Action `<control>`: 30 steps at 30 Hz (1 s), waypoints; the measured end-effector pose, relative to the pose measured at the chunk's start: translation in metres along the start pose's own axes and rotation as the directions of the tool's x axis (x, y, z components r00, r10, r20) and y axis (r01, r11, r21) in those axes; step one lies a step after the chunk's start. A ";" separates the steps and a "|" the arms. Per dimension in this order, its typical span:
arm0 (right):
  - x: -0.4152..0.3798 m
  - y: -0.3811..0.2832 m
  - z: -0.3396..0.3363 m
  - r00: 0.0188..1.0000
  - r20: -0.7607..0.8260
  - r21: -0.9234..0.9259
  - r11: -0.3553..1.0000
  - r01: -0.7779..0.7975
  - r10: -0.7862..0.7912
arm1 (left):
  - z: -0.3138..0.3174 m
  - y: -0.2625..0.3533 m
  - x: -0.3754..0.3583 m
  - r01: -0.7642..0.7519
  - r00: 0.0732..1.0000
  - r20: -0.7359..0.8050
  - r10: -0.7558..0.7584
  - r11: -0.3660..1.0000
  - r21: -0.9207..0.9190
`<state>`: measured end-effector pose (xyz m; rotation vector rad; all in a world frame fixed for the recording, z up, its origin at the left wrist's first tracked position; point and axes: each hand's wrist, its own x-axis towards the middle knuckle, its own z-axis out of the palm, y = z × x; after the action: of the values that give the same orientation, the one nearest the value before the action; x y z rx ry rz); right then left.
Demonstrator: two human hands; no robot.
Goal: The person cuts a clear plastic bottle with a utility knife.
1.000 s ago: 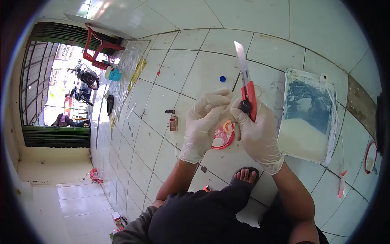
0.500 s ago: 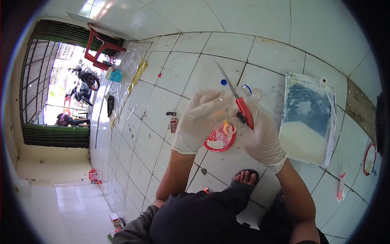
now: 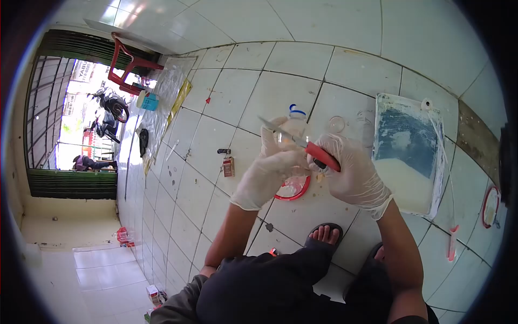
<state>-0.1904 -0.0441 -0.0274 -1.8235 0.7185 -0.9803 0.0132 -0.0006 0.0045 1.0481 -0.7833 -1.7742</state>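
Observation:
My left hand [image 3: 261,175], in a thin white glove, has its fingers curled around a clear plastic bottle [image 3: 293,129] with blue at its neck. The lower part of the bottle is hidden by the fingers. Gloved the same way, my right hand [image 3: 348,173] grips the red handle of a knife [image 3: 322,156]. Its blade points left and slightly up, crossing in front of the bottle. Below the hands, a red round dish [image 3: 294,195] with whitish bits lies on the floor, partly covered by my left hand. Beyond my right hand is a clear round plastic piece [image 3: 336,124].
A whitish tray with a blue, powder-smeared surface [image 3: 404,137] lies on the right. A small red box [image 3: 229,167] sits left of my hands. My sandalled foot [image 3: 326,234] is below. A red chair [image 3: 127,67] and motorbikes [image 3: 110,110] are near the doorway.
The knife has swung from pointing steeply upward to lying more level, its blade toward the left. My left hand has opened outward around the bottle, which now shows more clearly.

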 end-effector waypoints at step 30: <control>0.007 0.006 -0.010 0.821 -0.156 0.224 0.829 -0.512 0.549 | -0.021 -0.014 0.003 -0.264 0.956 -0.273 0.104 0.709 -0.654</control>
<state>-0.1961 -0.0564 -0.0278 -1.2620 1.1657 -0.8310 0.0258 0.0005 -0.0174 0.6049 -0.0452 -1.5382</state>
